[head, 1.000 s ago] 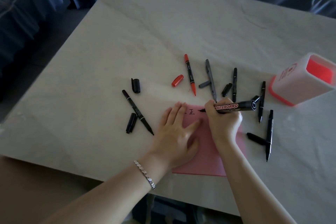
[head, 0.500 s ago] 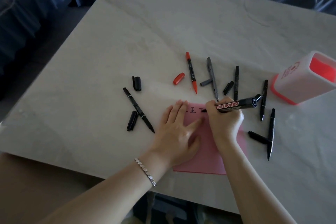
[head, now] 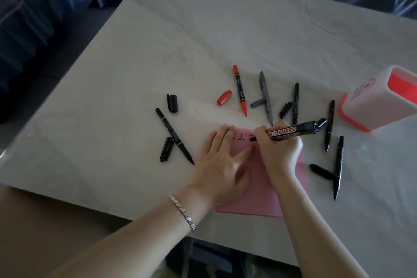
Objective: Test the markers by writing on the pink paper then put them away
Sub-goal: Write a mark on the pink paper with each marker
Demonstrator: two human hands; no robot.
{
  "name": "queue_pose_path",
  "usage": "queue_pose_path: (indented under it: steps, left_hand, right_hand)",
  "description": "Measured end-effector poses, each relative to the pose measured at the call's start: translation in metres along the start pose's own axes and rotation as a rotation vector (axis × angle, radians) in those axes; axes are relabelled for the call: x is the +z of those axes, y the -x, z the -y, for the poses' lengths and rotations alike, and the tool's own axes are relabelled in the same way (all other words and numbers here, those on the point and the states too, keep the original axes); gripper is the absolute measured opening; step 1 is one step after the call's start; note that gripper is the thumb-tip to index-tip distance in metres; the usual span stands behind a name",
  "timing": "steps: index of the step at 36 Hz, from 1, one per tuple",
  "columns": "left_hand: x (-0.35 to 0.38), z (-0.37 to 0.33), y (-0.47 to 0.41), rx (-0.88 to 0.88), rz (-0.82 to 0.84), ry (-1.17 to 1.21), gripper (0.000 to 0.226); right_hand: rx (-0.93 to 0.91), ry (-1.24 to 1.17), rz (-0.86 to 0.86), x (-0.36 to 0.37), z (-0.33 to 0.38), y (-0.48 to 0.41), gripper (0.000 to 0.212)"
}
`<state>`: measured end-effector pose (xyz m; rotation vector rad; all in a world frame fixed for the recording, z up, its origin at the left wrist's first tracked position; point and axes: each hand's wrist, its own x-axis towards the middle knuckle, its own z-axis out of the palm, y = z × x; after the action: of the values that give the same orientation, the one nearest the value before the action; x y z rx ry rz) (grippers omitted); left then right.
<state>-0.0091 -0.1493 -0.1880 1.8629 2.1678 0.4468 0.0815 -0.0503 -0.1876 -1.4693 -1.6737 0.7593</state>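
The pink paper [head: 252, 198] lies at the near edge of the counter [head: 203, 40]. The left hand [head: 222, 165] rests flat on it, fingers [head: 222, 136] spread wide, holding nothing and pinning the sheet. The right hand [head: 278, 149] has its fingers closed round a black whiteboard marker [head: 293, 131], tip touching the top of the paper beside two written marks.

Judgement: the testing step is in hand; the putting-away has not begun.

Beyond lie uncapped pens: one black pen [head: 173, 136] to the left, a red pen [head: 240, 90] and a grey pen [head: 266, 97] further back, all with caps loose. The pink holder [head: 372, 106] lies on its side at the right edge.

Next move calls for finishing the stroke, then finding and fitting this marker's cap.
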Motion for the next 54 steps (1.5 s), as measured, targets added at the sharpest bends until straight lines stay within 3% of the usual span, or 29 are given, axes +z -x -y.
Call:
queue_pose_path:
  steps: [13,18,24,29,33,36,40,46,49,54]
  left_hand:
    - [0.002,0.001,-0.001,0.006,0.001,-0.004,0.049]
    - [0.002,0.001,0.0,0.01,-0.005,-0.03,0.05]
    - [0.002,0.001,-0.001,0.014,-0.014,-0.023,0.051]
    - [0.003,0.002,0.0,0.022,-0.02,-0.052,0.049]
    - [0.006,0.004,0.0,0.034,-0.018,-0.076,0.048]
    - [0.006,0.004,0.002,0.043,-0.011,-0.076,0.048]
    - [0.004,0.005,0.003,0.046,-0.007,-0.091,0.049]
    - [0.007,0.006,0.003,0.053,-0.017,-0.062,0.048]
    - [0.008,0.008,0.003,0.056,-0.026,-0.061,0.046]
    - [0.008,0.008,0.003,0.045,-0.025,-0.068,0.045]
  right_hand:
    - [0.004,-0.027,0.048,-0.001,0.001,0.002,0.023]
    - [-0.011,0.012,-0.037,-0.001,-0.001,0.002,0.04]
    - [0.049,0.051,-0.068,-0.004,0.001,0.001,0.039]
    - [0.186,-0.202,-0.103,-0.009,0.004,0.0,0.029]
    - [0.28,-0.397,-0.117,-0.022,0.013,-0.005,0.039]
    - [0.252,-0.255,0.003,-0.039,0.032,-0.023,0.038]
    - [0.22,0.077,0.306,-0.05,0.058,-0.058,0.032]
    - [-0.03,0.451,0.639,-0.02,0.081,-0.095,0.03]
    - [-0.151,0.623,0.735,0.006,0.087,-0.104,0.043]
    - [-0.251,0.606,0.793,0.043,0.1,-0.096,0.042]
